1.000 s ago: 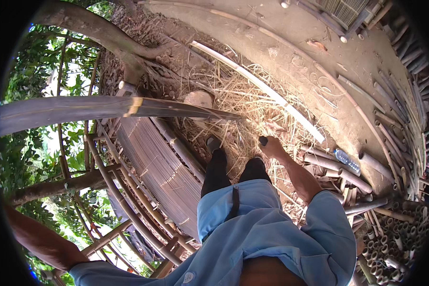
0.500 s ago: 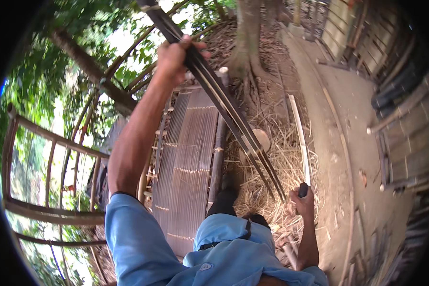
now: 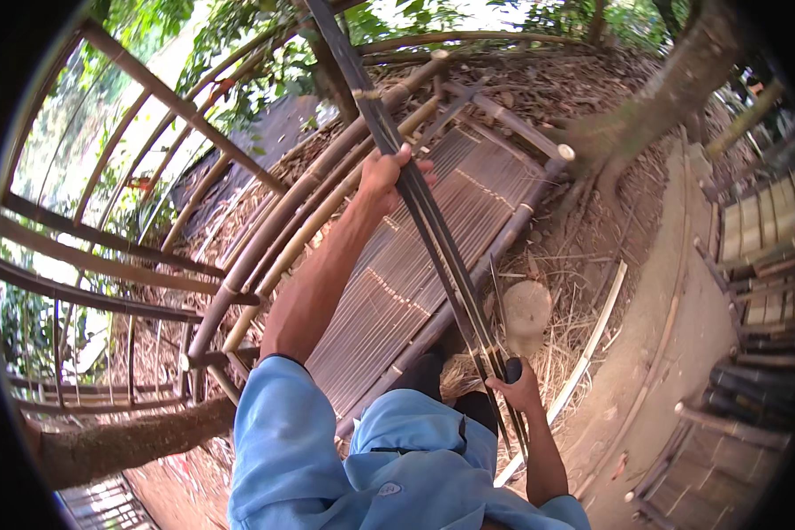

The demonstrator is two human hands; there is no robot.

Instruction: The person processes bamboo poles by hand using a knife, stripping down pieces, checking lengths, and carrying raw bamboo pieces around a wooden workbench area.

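Observation:
My left hand (image 3: 387,179) is closed round a bundle of long, dark split bamboo poles (image 3: 433,231), holding it up on a slant from the upper middle down to my right side. Pale cut edges run along the bundle, and its lower part is spread into separate strips. My right hand (image 3: 518,389) grips the black handle of a knife (image 3: 513,369), close beside the lower end of the strips. A thin blade seems to point away from me, seen nearly edge-on. Whether the blade touches the bamboo, I cannot tell.
A slatted bamboo bench (image 3: 389,305) with a curved pole backrest (image 3: 278,216) stands at my left. Beyond my right hand are a round wooden block (image 3: 528,311), scattered shavings and a long pale strip (image 3: 596,340) on the ground. A tree trunk (image 3: 671,88) rises at the far right.
My view has turned left, showing more of the bench. My right hand has moved in with the knife, from apart to right beside the lower strips. The left hand keeps hold of the bundle.

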